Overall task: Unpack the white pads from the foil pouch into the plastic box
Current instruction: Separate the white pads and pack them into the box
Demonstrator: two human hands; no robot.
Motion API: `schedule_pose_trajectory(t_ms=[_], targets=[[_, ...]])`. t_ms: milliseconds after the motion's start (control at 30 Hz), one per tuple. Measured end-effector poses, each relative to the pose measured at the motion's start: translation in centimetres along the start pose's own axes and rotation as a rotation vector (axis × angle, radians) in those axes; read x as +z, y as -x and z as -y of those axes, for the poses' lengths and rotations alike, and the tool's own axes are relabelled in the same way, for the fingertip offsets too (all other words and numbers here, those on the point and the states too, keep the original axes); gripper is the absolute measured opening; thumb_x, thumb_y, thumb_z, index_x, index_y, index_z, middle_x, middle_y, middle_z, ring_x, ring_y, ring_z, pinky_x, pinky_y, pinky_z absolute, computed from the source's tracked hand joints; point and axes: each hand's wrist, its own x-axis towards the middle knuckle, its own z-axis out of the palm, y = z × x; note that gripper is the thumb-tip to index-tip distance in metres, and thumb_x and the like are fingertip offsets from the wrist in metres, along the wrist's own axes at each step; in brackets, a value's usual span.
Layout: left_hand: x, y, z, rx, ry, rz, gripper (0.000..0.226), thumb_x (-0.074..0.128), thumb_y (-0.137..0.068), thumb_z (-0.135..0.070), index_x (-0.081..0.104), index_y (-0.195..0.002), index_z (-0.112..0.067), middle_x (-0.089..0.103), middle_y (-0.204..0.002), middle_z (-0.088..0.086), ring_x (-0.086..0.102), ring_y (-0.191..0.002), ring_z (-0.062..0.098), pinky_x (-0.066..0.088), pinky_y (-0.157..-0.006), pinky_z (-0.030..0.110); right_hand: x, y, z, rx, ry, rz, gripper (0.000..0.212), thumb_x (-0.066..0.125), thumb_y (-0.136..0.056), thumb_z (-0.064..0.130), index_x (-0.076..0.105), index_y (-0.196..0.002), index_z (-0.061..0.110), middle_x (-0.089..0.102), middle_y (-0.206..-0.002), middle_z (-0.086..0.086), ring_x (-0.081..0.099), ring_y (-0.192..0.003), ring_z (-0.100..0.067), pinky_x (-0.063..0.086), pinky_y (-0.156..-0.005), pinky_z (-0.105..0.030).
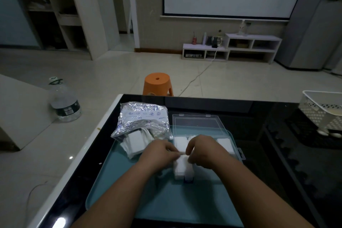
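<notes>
White pads (182,167): one stack is sitting between both hands over the teal tray (148,190), just in front of the plastic box (229,135); can't tell whether it is touching the tray. Left hand (161,153) is pinching the stack's upper left edge, grip closed on it. Right hand (203,152) is curling over the upper right side, grip also closed on the same stack. A white strip is hanging down the front of the stack, and something dark is showing at its lower end, too dim to identify. Box lid is lying open on the far side. More pads are lying inside the box, one at the left end (180,142) and one at the right end (224,143), with the right hand covering the middle. Foil pouch (142,116) is lying crumpled at the tray's far left corner, just beside the box, mouth facing the person. Loose pads (134,143) are spilling out of it onto the tray, near the left hand. Tray is resting on a glossy black counter (259,153). White perforated basket (318,109) is sitting at the counter's far right. Orange stool (158,83) is standing on the floor behind the counter, and a large water bottle (64,105) is standing on the floor to the left.
</notes>
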Motion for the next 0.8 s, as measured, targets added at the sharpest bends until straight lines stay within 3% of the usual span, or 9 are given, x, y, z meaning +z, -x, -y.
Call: schedule_pose_trajectory(t_ms=[133,233,500,633,800], targets=[[-0.9,0.1,0.3,-0.045,0.067,-0.202,0.017,0.069,-0.079,-0.027,0.065,-0.063,-0.022,0.065,-0.066,-0.007,0.063,-0.07,0.017,0.046,-0.062,0.026,0.1,-0.2,0.2,-0.008,-0.089,-0.095,0.017,0.063,-0.087,0.011,0.074,-0.099,0.013,0.069,-0.107,-0.005,0.066,-0.095,-0.021,0.055,-0.079,-0.031],[-1.5,0.3,1.0,-0.093,0.089,-0.342,0.02,0.065,-0.08,-0.028,0.061,-0.063,-0.018,0.063,-0.065,-0.007,0.06,-0.071,0.017,0.039,-0.059,0.026,0.4,-0.4,0.9,-0.02,-0.138,-0.143,0.018,0.06,-0.087,0.012,0.073,-0.098,0.017,0.069,-0.105,-0.003,0.064,-0.094,-0.02,0.047,-0.072,-0.025],[-3.9,0.8,3.0,-0.16,0.155,-0.441,0.01,0.065,-0.076,-0.026,0.064,-0.066,-0.026,0.067,-0.069,-0.01,0.062,-0.07,0.01,0.047,-0.065,0.026,1.9,-1.4,4.4,-0.082,-0.253,-0.194,0.022,0.06,-0.087,0.015,0.071,-0.104,0.022,0.069,-0.106,-0.003,0.064,-0.094,-0.019,0.049,-0.077,-0.025],[-4.7,1.3,3.8,-0.229,0.178,-0.499,0.003,0.062,-0.074,-0.019,0.06,-0.072,-0.02,0.064,-0.074,-0.005,0.059,-0.073,0.017,0.039,-0.059,0.027,2.4,-1.8,6.2,-0.128,-0.312,-0.223,0.025,0.059,-0.088,0.015,0.068,-0.11,0.022,0.069,-0.108,-0.002,0.063,-0.093,-0.018,0.051,-0.079,-0.027],[-4.9,0.7,5.5,-0.38,0.277,-0.534,0.021,0.068,-0.068,-0.02,0.048,-0.072,-0.019,0.062,-0.087,0.007,0.057,-0.078,0.028,0.038,-0.062,0.03,3.0,-2.1,7.3,-0.162,-0.299,-0.223,0.029,0.062,-0.088,0.018,0.066,-0.117,0.021,0.068,-0.116,-0.001,0.062,-0.102,-0.019,0.051,-0.089,-0.033]])
